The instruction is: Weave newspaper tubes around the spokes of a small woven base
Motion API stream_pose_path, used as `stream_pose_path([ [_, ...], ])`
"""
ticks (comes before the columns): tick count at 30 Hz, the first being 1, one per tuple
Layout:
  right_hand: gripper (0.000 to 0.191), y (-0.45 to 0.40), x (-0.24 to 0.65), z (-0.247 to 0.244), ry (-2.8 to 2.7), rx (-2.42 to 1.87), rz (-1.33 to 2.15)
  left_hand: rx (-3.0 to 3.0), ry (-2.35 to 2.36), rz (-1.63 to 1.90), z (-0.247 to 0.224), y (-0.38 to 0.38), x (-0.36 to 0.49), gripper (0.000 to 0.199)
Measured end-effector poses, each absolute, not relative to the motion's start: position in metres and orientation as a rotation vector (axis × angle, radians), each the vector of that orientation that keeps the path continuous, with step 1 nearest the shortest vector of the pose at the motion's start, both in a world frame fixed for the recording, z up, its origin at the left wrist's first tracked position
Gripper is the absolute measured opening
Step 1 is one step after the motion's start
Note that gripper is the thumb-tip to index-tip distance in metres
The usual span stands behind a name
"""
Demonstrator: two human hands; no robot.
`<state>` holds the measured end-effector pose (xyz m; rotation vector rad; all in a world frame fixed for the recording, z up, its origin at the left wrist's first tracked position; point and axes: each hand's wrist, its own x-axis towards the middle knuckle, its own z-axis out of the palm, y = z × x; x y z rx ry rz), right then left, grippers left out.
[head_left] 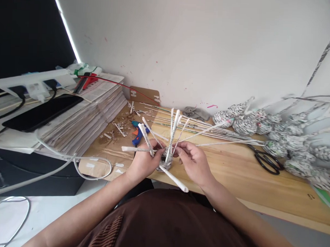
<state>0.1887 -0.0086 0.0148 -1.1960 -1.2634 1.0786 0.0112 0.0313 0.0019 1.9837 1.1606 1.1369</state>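
Note:
A small woven piece of rolled paper (166, 163) sits between my hands, with several white paper tubes (175, 129) sticking out of it upward and sideways. My left hand (147, 157) is closed round its left side, thumb pressed near the base of the tubes. On the right, the fingers of my right hand (192, 159) pinch a thin paper strip (181, 133) at the weave. One thick tube (176, 180) points down toward my body. My fingers hide part of the weave.
A blue glue gun (138, 135) lies left of my hands, among paper scraps. Long paper sticks (222, 131) and black scissors (267, 160) lie to the right, beside several woven paper pieces (276, 146). Stacked newspapers (100, 106) carry a phone (42, 112) and a power strip (35, 83).

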Motion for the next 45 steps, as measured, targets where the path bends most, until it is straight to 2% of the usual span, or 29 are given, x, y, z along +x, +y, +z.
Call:
stream_pose_path([
  [5,0.022,-0.004,0.189,0.018,-1.261,-1.212,1.18,2.047,1.188,1.117,0.002,0.03,0.011,0.009],
  [11,0.013,-0.008,0.178,0.016,-1.305,-1.296,1.014,2.067,1.166,1.163,-0.002,0.03,0.012,0.014],
  [27,0.038,-0.002,0.172,-0.001,-0.881,-1.178,1.218,1.869,1.134,1.17,-0.01,0.024,0.011,0.013],
  [38,0.022,-0.009,0.18,-0.003,-0.94,-1.26,1.256,1.817,1.185,1.151,0.0,0.025,0.014,0.012],
  [45,0.033,-0.011,0.179,-0.004,-0.867,-1.202,1.41,1.882,1.24,1.122,0.001,0.025,0.016,0.013],
])
